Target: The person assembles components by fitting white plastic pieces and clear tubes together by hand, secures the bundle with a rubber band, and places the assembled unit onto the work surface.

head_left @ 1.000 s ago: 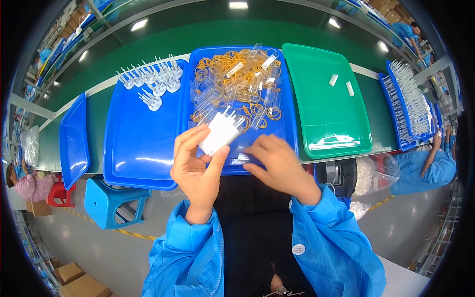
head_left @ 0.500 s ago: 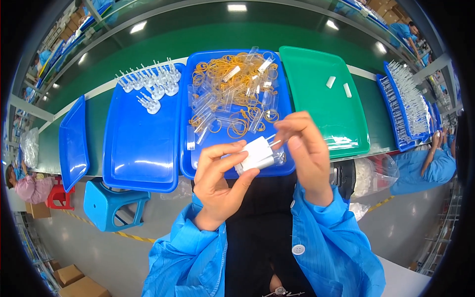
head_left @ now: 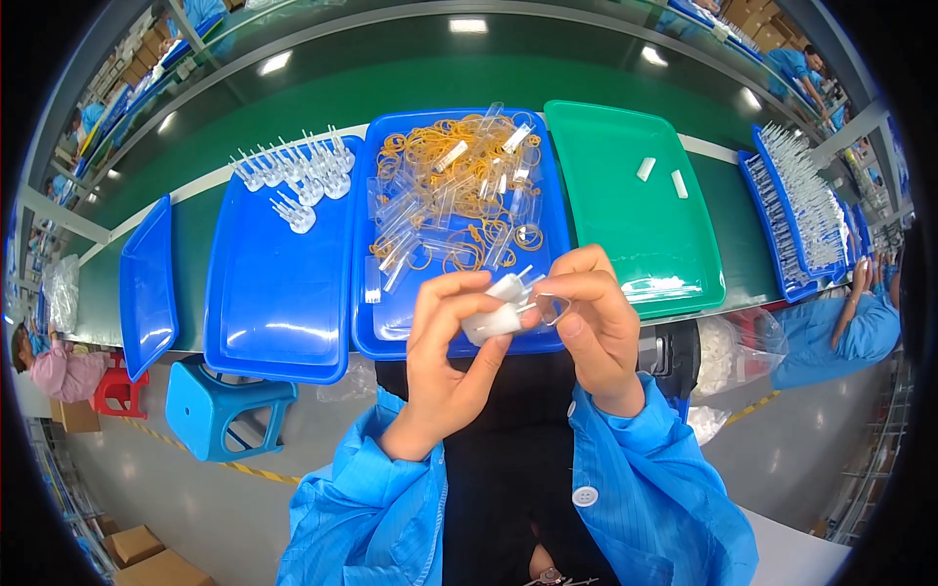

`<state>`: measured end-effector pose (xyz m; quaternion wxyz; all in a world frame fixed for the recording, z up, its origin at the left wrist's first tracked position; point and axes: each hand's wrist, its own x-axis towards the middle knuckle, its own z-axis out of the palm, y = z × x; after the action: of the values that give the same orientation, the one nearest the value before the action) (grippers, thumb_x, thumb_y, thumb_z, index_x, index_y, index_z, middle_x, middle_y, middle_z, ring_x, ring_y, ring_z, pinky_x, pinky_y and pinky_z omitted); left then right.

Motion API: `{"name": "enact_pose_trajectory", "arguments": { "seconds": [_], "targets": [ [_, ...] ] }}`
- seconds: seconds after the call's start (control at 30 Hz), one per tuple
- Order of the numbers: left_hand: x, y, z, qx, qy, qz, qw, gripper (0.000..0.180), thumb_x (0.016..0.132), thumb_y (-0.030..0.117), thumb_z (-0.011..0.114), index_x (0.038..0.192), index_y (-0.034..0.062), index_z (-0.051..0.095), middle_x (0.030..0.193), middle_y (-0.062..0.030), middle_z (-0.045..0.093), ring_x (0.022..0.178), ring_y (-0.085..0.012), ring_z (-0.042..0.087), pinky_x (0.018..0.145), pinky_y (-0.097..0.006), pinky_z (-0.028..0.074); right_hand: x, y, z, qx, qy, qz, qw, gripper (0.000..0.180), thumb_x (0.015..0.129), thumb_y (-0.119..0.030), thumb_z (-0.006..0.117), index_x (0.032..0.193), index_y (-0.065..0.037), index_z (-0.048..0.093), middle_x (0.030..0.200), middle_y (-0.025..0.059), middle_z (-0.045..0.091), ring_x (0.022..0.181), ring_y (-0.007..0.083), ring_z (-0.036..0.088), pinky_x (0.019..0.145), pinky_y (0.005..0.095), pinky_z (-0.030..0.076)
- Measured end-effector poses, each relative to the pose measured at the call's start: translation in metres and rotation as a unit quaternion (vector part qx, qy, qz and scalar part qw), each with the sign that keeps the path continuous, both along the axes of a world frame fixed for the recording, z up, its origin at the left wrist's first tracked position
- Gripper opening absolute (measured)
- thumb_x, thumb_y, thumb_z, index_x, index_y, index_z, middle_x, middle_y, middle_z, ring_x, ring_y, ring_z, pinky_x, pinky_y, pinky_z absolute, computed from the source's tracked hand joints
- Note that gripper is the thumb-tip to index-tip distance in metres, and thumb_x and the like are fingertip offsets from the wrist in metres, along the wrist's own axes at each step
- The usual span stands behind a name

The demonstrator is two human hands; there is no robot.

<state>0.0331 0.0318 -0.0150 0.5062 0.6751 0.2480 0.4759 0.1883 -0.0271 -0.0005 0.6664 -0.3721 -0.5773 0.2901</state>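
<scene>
In front of my body, the fingertips and thumb of my left hand [head_left: 447, 347] are closed on a white plug-like plastic block [head_left: 493, 317] with thin metal pins at its right end. It looks like two white parts side by side; my fingers hide some of it. My right hand [head_left: 594, 327] meets it from the right, thumb and fingers pinched around a small clear plastic piece [head_left: 552, 309] close to the pins. The exact shape of the clear piece is hard to make out. Both hands are over the near edge of the middle blue tray [head_left: 410, 317].
Rubber bands [head_left: 430, 146], clear plastic sleeves and some white pieces fill the middle tray. The left blue tray [head_left: 278, 303] carries several white pronged parts [head_left: 318, 171]. Two white blocks lie in the green tray [head_left: 664, 259]. Stacked trays [head_left: 796, 205] stand at right; a blue stool [head_left: 225, 400] is at lower left.
The white block has tilted in my left hand, its pins now pointing up and right. My right hand, blurred before, has moved down and left and pinches a clear piece beside the pins.
</scene>
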Motion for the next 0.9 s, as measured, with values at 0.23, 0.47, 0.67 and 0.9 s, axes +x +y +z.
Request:
{"name": "enact_pose_trajectory", "arguments": {
  "seconds": [0.23, 0.47, 0.67, 0.9],
  "targets": [
    [-0.005, 0.006, 0.0, -0.094, -0.064, -0.101, 0.988, 0.027, 0.085, -0.004, 0.064, 0.111, -0.0036, 0.062, 0.123, -0.0109, 0.048, 0.112, -0.0201, 0.055, 0.091, -0.03, 0.049, 0.004, -0.003, -0.002, 0.0, 0.016, -0.009, 1.0, 0.022, 0.091, -0.012, 0.06, 0.106, 0.002, 0.065, 0.105, 0.0115, 0.051, 0.09, 0.0146, 0.055, 0.08, 0.0275, 0.045],
    [0.001, 0.002, -0.001, -0.053, -0.021, -0.026, 0.998, 0.024, 0.086, -0.002, 0.064, 0.11, -0.0012, 0.061, 0.122, -0.0118, 0.049, 0.108, -0.0199, 0.058, 0.082, -0.028, 0.053, 0.008, -0.004, -0.005, 0.0, 0.063, 0.028, 0.998, 0.012, 0.085, -0.001, 0.063, 0.095, 0.001, 0.069, 0.104, 0.0124, 0.054, 0.089, 0.0161, 0.055, 0.079, 0.0272, 0.044],
    [0.001, 0.0, -0.003, 0.002, -0.01, 0.031, 0.999, 0.025, 0.082, 0.0, 0.069, 0.106, -0.0005, 0.063, 0.115, -0.0149, 0.055, 0.101, -0.0225, 0.06, 0.081, -0.031, 0.052, 0.015, 0.001, -0.004, -0.011, 0.141, -0.114, 0.983, 0.026, 0.084, -0.001, 0.062, 0.109, 0.002, 0.052, 0.102, 0.013, 0.056, 0.091, 0.0161, 0.056, 0.078, 0.027, 0.046],
    [0.002, 0.0, 0.001, 0.092, 0.039, 0.083, 0.992, 0.026, 0.078, 0.0, 0.071, 0.103, -0.0002, 0.066, 0.109, -0.0163, 0.059, 0.097, -0.0272, 0.061, 0.08, -0.033, 0.05, 0.009, -0.006, -0.003, -0.068, 0.138, -0.102, 0.983, 0.024, 0.087, -0.004, 0.063, 0.108, 0.003, 0.053, 0.1, 0.0117, 0.06, 0.082, 0.0136, 0.061, 0.073, 0.0258, 0.051]
  ]
}}
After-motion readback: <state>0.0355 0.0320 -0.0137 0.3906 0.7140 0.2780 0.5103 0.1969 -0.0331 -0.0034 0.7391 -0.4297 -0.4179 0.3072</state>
